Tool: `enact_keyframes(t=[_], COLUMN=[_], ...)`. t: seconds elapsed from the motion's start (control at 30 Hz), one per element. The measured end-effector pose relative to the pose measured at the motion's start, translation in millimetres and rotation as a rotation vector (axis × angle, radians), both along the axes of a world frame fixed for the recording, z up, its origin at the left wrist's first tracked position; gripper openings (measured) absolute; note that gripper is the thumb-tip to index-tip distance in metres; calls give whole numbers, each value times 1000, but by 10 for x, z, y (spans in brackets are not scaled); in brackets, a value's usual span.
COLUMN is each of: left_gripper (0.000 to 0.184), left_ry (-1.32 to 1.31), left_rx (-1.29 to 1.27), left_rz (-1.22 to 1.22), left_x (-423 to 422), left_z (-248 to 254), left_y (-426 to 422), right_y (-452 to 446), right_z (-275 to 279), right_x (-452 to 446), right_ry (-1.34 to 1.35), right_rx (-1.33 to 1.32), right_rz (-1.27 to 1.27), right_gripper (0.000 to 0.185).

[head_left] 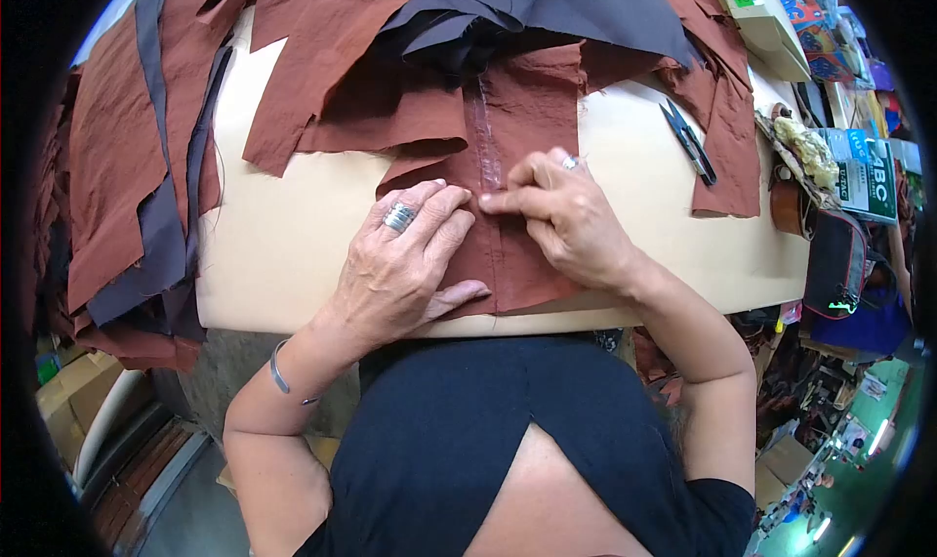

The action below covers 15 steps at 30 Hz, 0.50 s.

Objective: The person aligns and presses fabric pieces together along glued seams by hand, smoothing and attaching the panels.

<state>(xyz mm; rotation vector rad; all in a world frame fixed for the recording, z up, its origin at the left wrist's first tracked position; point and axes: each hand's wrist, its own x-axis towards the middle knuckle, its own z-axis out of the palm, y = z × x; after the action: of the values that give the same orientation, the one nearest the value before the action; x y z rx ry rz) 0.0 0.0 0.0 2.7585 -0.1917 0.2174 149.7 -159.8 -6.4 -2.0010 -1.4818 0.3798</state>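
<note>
A rust-brown cloth piece (532, 254) lies at the table's front edge, with a seam running down its middle and a shiny, pale strip (485, 132) along the upper part of the seam. My left hand (410, 254), with a wide silver ring, rests on the cloth left of the seam; its fingers are bent together at the seam and its thumb is stretched out below. From the right, my right hand (561, 210) reaches the seam, thumb and finger pinched close to my left fingertips. Whatever lies between either hand's fingertips is too small to make out.
Rust and dark grey cloth pieces (586, 5) are heaped at the back and hang over the left side. Black thread snips (689, 142) lie at right on the cream table (283, 254). Boxes (869, 176) and a dark pouch (835, 264) stand at the right edge.
</note>
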Motion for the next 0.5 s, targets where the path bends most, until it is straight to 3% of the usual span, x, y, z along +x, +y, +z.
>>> enact_keyframes(t=[0.17, 0.2, 0.33, 0.5], left_gripper=[68, 70, 59, 52], left_ry=[49, 43, 51, 66], left_rx=[-96, -94, -121, -171], left_rz=[-21, -31, -54, -64], left_x=[-36, -33, -23, 12], left_z=[62, 63, 66, 84], left_y=[63, 68, 106, 121], right_y=[54, 18, -200, -159], right_z=[-113, -113, -92, -123], right_x=[-112, -100, -199, -236], right_ry=[-20, -112, -67, -55], right_rx=[202, 183, 190, 193], right_rz=[-83, -42, 183, 26], right_gripper=[27, 27, 31, 31])
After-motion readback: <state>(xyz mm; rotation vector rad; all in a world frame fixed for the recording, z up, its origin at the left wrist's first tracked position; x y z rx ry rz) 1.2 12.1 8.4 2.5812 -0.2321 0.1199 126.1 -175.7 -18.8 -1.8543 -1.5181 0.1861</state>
